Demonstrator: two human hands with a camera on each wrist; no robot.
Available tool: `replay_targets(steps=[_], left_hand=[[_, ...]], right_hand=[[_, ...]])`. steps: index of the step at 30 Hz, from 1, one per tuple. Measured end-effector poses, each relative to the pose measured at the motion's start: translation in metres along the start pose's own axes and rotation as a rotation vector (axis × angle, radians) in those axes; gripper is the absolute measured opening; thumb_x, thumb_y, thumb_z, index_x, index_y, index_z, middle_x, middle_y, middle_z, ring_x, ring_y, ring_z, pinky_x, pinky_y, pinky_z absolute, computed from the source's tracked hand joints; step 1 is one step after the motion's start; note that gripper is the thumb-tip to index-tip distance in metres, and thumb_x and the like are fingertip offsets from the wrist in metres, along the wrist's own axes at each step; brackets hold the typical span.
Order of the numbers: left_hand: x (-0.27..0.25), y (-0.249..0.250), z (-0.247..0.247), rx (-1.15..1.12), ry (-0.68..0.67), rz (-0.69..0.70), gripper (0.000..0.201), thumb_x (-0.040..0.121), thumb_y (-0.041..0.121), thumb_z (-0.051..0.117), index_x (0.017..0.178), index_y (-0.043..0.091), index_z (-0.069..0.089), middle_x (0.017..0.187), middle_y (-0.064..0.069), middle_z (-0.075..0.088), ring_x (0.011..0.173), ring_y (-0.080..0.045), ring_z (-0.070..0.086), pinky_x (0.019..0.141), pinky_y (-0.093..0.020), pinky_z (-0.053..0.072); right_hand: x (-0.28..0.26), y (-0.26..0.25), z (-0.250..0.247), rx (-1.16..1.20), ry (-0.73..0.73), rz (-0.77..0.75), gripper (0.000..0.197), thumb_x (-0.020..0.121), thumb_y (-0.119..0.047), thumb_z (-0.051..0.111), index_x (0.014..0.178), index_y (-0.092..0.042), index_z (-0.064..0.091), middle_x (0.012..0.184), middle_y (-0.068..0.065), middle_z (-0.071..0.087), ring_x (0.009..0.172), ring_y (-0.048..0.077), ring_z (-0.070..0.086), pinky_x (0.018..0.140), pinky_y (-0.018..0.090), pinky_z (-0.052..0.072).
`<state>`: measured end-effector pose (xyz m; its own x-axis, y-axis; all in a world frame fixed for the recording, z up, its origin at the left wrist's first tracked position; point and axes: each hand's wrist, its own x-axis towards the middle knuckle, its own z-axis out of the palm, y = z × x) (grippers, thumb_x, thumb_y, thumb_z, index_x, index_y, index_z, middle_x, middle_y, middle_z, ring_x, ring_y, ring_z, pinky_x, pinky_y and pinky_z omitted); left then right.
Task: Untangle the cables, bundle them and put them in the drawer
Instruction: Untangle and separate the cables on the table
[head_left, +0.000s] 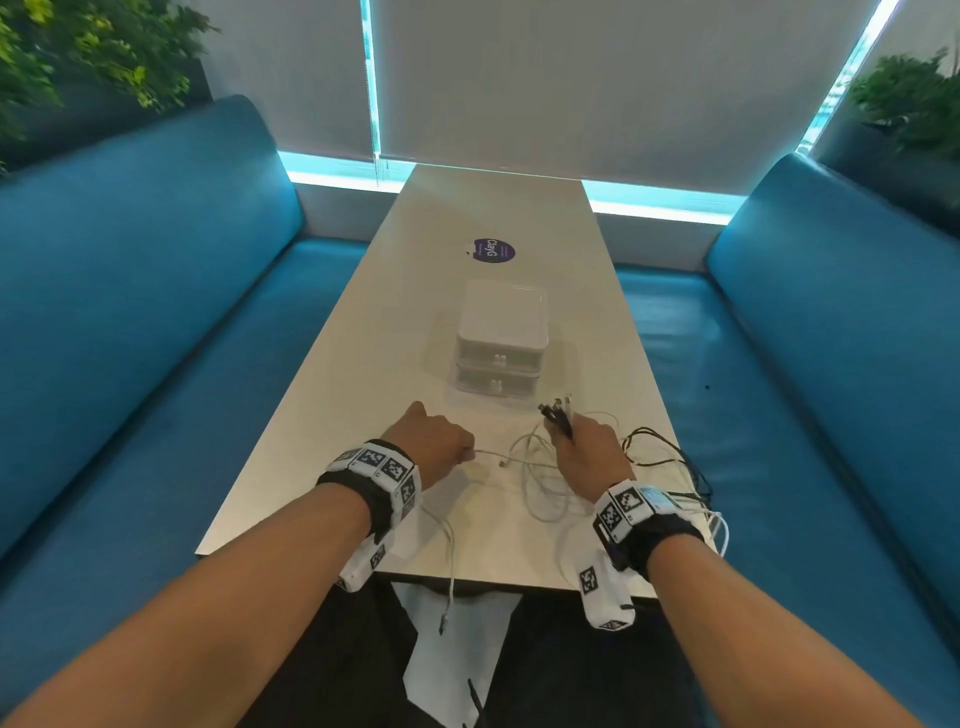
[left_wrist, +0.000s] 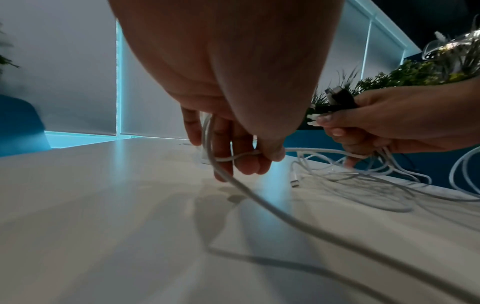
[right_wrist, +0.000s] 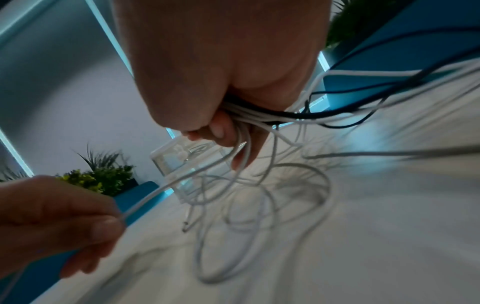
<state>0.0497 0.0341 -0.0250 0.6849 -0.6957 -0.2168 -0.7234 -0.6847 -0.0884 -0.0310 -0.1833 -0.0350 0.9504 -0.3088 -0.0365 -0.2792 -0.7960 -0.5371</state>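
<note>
On the pale table (head_left: 363, 364), several white cables (head_left: 540, 483) lie in tangled loops, and black cables (head_left: 670, 452) trail toward the right edge. My right hand (head_left: 587, 447) grips a bunch of black and white plug ends (head_left: 558, 415), which stick up out of the fist. In the right wrist view the cables (right_wrist: 272, 119) fan out from that hand (right_wrist: 228, 131). My left hand (head_left: 436, 441) pinches one white cable (left_wrist: 259, 197), which stretches across to the right hand. That cable's tail hangs over the table's near edge. A clear two-drawer unit (head_left: 501, 343) stands just beyond both hands, its drawers closed.
Blue sofas (head_left: 130, 312) (head_left: 831, 338) flank the narrow table. A purple round sticker (head_left: 491, 251) lies beyond the drawer unit. Plants (head_left: 78, 52) stand behind both sofa backs. The table's near edge (head_left: 467, 582) is close under my wrists.
</note>
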Motion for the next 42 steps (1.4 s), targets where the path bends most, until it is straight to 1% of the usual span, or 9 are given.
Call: replay_targets(steps=[8,13,18,23,29,33,38,40,42], left_hand=[[0.005,0.036,-0.002,-0.007,0.005,0.029,0.025,0.107,0.032,0.037,0.096,0.026,0.059,0.092,-0.004,0.071,0.064,-0.022,0.043,0.097,-0.041,0.029],[0.010,0.040,-0.003,0.006,0.067,0.007,0.032,0.107,0.035,0.035,0.098,0.021,0.062,0.088,-0.003,0.070,0.069,-0.025,0.052,0.098,-0.043,0.032],[0.012,0.034,-0.006,-0.008,0.095,-0.032,0.027,0.107,0.034,0.036,0.098,0.021,0.058,0.088,-0.003,0.070,0.076,-0.027,0.061,0.092,-0.041,0.031],[0.013,0.036,-0.005,-0.044,0.119,-0.023,0.021,0.106,0.026,0.039,0.106,0.027,0.060,0.091,0.002,0.069,0.089,-0.024,0.064,0.090,-0.039,0.032],[0.012,0.030,0.000,0.044,0.181,-0.035,0.021,0.107,0.029,0.039,0.110,0.026,0.059,0.095,0.002,0.070,0.097,-0.024,0.056,0.086,-0.038,0.032],[0.005,0.011,0.000,0.071,0.039,-0.083,0.021,0.101,0.014,0.045,0.111,0.027,0.059,0.107,0.002,0.068,0.107,-0.024,0.055,0.095,-0.041,0.032],[-0.003,-0.007,0.003,-0.573,-0.050,-0.198,0.016,0.097,0.009,0.045,0.096,0.014,0.061,0.081,0.004,0.066,0.076,-0.024,0.063,0.075,-0.036,0.050],[-0.001,0.004,0.004,-0.896,-0.018,-0.206,0.014,0.101,0.020,0.049,0.095,0.013,0.059,0.072,0.002,0.068,0.057,-0.022,0.056,0.063,-0.041,0.053],[0.004,0.013,0.003,-0.852,0.074,-0.163,0.023,0.104,0.039,0.046,0.094,0.020,0.053,0.082,-0.008,0.068,0.062,-0.025,0.055,0.066,-0.041,0.050]], right_hand=[[-0.003,-0.032,0.000,0.246,-0.003,-0.055,0.046,0.100,-0.051,0.043,0.073,-0.015,0.054,0.068,0.006,0.063,0.066,0.027,0.066,0.059,0.039,0.051],[-0.004,-0.036,0.003,0.260,-0.096,-0.043,0.030,0.100,-0.036,0.049,0.080,-0.016,0.061,0.071,-0.003,0.060,0.073,0.021,0.059,0.067,0.032,0.039],[-0.004,-0.029,0.013,0.522,-0.252,0.101,0.013,0.098,-0.021,0.047,0.096,-0.013,0.057,0.067,0.001,0.053,0.048,0.015,0.051,0.048,0.029,0.040],[-0.004,-0.031,0.010,0.274,-0.190,-0.039,0.026,0.097,-0.030,0.051,0.092,-0.013,0.070,0.083,0.004,0.069,0.078,0.020,0.063,0.074,0.034,0.047],[-0.004,-0.031,0.014,0.016,-0.195,-0.098,0.021,0.096,-0.028,0.053,0.089,-0.017,0.069,0.085,0.003,0.067,0.080,0.022,0.061,0.068,0.030,0.041],[-0.007,-0.019,0.010,-0.215,-0.081,-0.008,0.023,0.097,-0.030,0.048,0.106,-0.017,0.065,0.100,0.010,0.068,0.092,0.032,0.065,0.077,0.036,0.052],[-0.007,0.013,-0.004,-0.271,0.017,0.239,0.027,0.100,-0.027,0.043,0.118,-0.013,0.058,0.118,0.014,0.061,0.109,0.034,0.061,0.088,0.037,0.047],[-0.007,0.012,-0.004,-0.280,0.011,0.241,0.027,0.100,-0.025,0.043,0.117,-0.011,0.058,0.118,0.014,0.061,0.108,0.033,0.061,0.086,0.035,0.047],[-0.006,0.009,-0.002,-0.268,0.018,0.248,0.027,0.100,-0.024,0.043,0.116,-0.010,0.059,0.117,0.014,0.062,0.107,0.033,0.062,0.085,0.036,0.048]])
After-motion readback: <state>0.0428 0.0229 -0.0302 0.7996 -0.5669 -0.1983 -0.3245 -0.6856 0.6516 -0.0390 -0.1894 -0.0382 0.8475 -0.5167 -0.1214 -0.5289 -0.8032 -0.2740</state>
